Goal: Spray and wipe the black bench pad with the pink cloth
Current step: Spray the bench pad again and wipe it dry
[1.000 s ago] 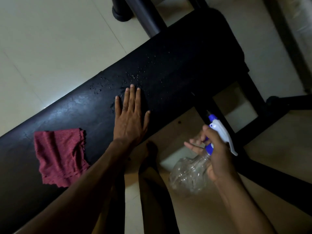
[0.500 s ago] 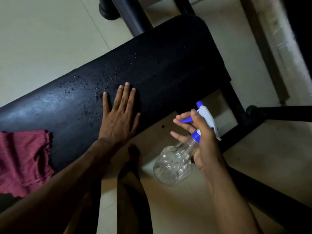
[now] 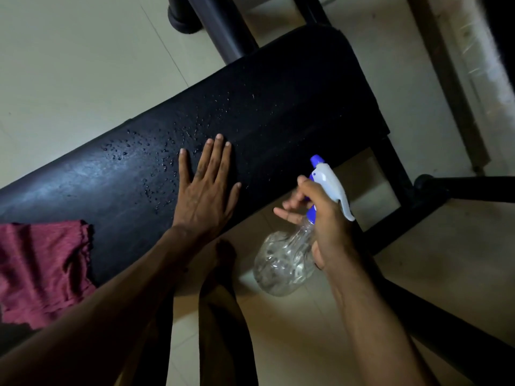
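Note:
The black bench pad (image 3: 292, 112) runs diagonally from lower left to upper right, with water droplets scattered across its middle. My left hand (image 3: 204, 190) lies flat on the pad, fingers straight, just right of the droplets. My right hand (image 3: 320, 218) grips the neck of a clear spray bottle (image 3: 284, 263) with a white and blue trigger head, held off the pad's near edge, nozzle pointing toward the pad. The pink cloth (image 3: 39, 268) lies crumpled on the pad at the far left, apart from both hands.
Black frame bars (image 3: 401, 190) of the bench stand under and right of the pad, and a thick black post (image 3: 223, 32) rises behind it. My legs (image 3: 223, 316) are below, over pale floor tiles (image 3: 69, 65).
The view shifted, so the cloth slid toward the left edge. More droplets show on the pad. My right hand with the bottle has stayed near the pad's near edge.

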